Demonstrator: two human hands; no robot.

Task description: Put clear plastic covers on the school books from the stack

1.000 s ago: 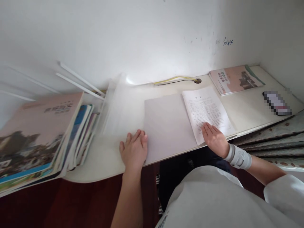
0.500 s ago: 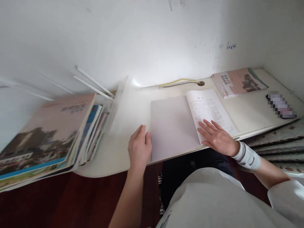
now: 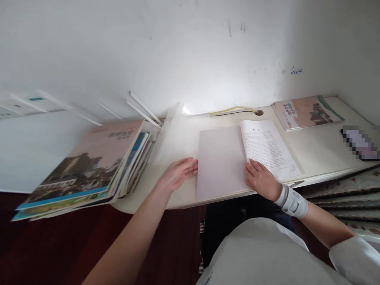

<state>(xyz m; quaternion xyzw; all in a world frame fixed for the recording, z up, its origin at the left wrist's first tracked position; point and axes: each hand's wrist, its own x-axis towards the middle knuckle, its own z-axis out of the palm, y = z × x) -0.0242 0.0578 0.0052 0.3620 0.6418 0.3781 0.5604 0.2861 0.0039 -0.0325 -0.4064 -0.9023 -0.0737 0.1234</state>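
An open book [image 3: 267, 146] lies on the white desk, with a plain pale left side [image 3: 221, 162] and a printed right page. My right hand [image 3: 263, 180], with a grey-white band [image 3: 293, 202] on its wrist, rests flat near the spine at the lower part of the page. Its fingers are stretched out. At the book's left edge is my left hand [image 3: 181, 172], fingers extended toward the pale sheet and holding nothing I can see. Whether the fingertips touch that edge I cannot tell.
To the left stands a stack of books [image 3: 97, 158], jutting past the desk edge. Another pink-covered book [image 3: 307, 113] lies at the back right, near a blurred phone [image 3: 360, 142]. A yellow cable [image 3: 234, 109] runs along the wall into a desk hole [image 3: 259, 113].
My left hand has turned and its fingers now point right toward the book's edge. My right hand has slid left to the spine. The camera view has shifted a little left.
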